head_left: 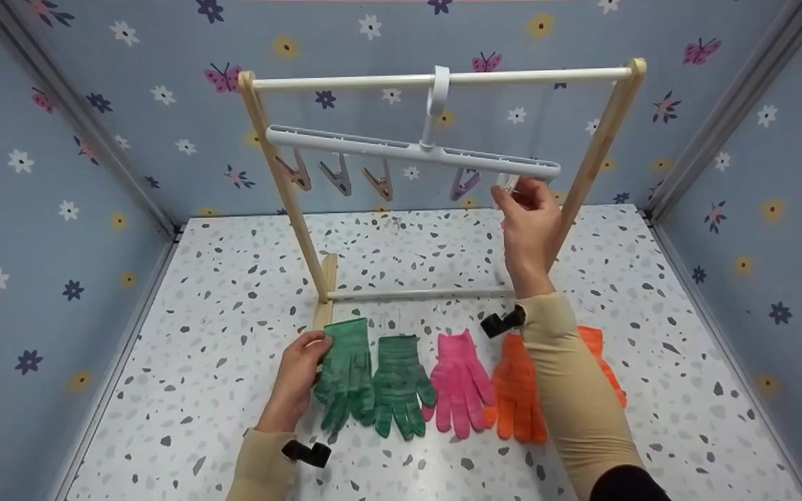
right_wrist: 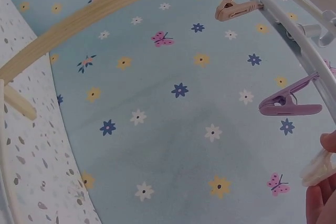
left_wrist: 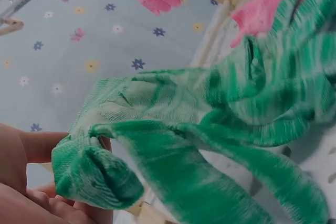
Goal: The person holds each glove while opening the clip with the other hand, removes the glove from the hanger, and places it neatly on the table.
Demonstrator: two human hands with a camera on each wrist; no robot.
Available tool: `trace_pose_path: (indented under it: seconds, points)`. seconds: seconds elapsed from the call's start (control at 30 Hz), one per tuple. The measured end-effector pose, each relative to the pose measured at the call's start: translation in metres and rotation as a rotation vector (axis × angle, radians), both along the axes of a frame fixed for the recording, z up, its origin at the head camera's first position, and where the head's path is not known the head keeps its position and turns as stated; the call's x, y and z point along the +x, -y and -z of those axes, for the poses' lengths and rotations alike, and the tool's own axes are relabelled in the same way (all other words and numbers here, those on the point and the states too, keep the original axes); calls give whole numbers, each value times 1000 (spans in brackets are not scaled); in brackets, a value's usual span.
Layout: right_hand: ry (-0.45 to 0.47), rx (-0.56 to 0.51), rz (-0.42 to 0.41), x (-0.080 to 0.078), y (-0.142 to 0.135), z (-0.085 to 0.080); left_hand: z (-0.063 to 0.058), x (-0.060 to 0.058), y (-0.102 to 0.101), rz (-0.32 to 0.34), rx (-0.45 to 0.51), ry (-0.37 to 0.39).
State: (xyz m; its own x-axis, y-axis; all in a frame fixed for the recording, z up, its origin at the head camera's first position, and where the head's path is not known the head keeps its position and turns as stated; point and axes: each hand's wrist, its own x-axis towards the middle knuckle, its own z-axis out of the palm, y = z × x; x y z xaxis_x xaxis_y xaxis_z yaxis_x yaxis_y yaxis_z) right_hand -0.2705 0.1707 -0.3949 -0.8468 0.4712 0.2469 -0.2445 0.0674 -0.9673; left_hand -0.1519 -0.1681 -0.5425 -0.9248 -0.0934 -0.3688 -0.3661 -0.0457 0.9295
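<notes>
My left hand (head_left: 301, 376) pinches the cuff edge of the leftmost green glove (head_left: 349, 372), whose fingers point toward me. Close up in the left wrist view, the green glove (left_wrist: 163, 103) stretches away from the hand with its cuff bunched at the fingers. My right hand (head_left: 532, 226) is raised to the right end of the white hanger (head_left: 401, 149) and pinches a whitish clip (head_left: 507, 182) there. A purple clip (right_wrist: 291, 103) hangs just beside it. Further left on the hanger are a grey clip (head_left: 337, 175) and two pinkish-tan clips (head_left: 378, 182).
A second green glove (head_left: 399, 383), a pink glove (head_left: 460, 390) and orange gloves (head_left: 519, 400) lie in a row on the speckled table (head_left: 408, 473). The right forearm covers part of the orange ones. A wooden rack (head_left: 599, 149) carries the hanger. Flowered walls (head_left: 46, 278) enclose three sides.
</notes>
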Motion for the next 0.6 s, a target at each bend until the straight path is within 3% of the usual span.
trace_pose_path:
  seconds: [0.23, 0.6]
  points:
    - [3, 43, 13, 1, -3, 2, 18, -4, 4, 2, -97, 13]
    - [-31, 155, 97, 1, -2, 0, 33, -9, 7, 89, -218, -2]
